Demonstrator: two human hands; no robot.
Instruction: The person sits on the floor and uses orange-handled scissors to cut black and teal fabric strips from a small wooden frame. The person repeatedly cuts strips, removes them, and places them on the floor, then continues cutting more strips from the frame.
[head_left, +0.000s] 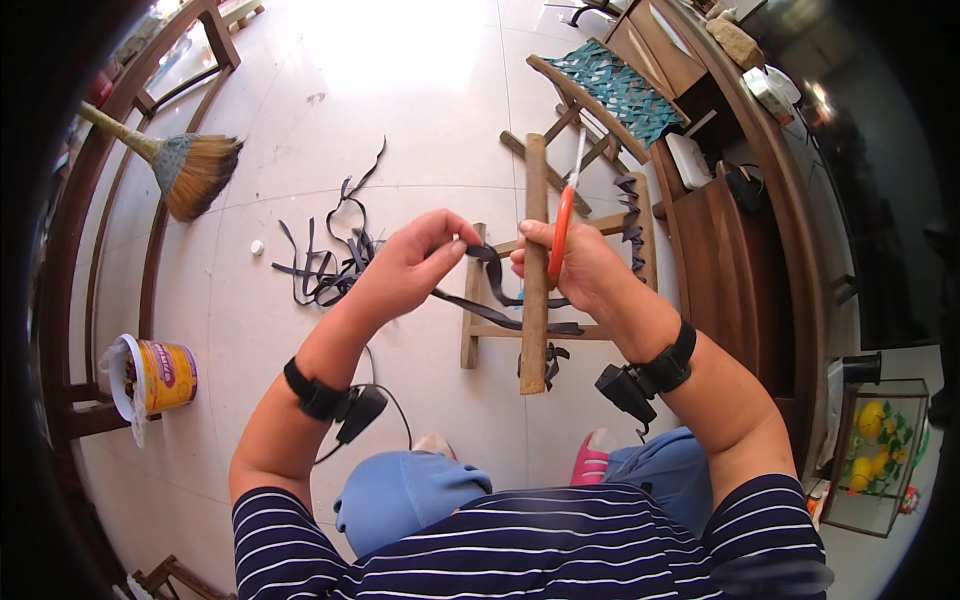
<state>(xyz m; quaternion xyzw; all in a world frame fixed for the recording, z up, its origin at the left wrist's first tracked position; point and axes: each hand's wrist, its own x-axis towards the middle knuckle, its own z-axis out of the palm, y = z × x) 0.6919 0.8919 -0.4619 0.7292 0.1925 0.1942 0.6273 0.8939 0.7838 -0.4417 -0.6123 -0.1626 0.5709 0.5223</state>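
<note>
My left hand (412, 262) pinches the end of a dark fabric strip (493, 274) between thumb and fingers. From there the strip hangs in a loop towards a wooden folding-stool frame (535, 330). My right hand (592, 259) wraps around the frame's near rail, thumb on top. It also holds scissors with an orange handle (561, 240), their blades pointing away from me; the palm partly hides the grip. Another dark strip lies across the frame below my hands. Dark strip is wound along the far-right rail (645, 225).
A tangle of dark strips (330, 274) lies on the tiled floor at left, near a small white cap (257, 247). Beyond the frame stands a stool with a woven teal seat (615, 90). A broom (187, 172) and a tub (169, 375) are left; a wooden cabinet (735, 300) borders the right.
</note>
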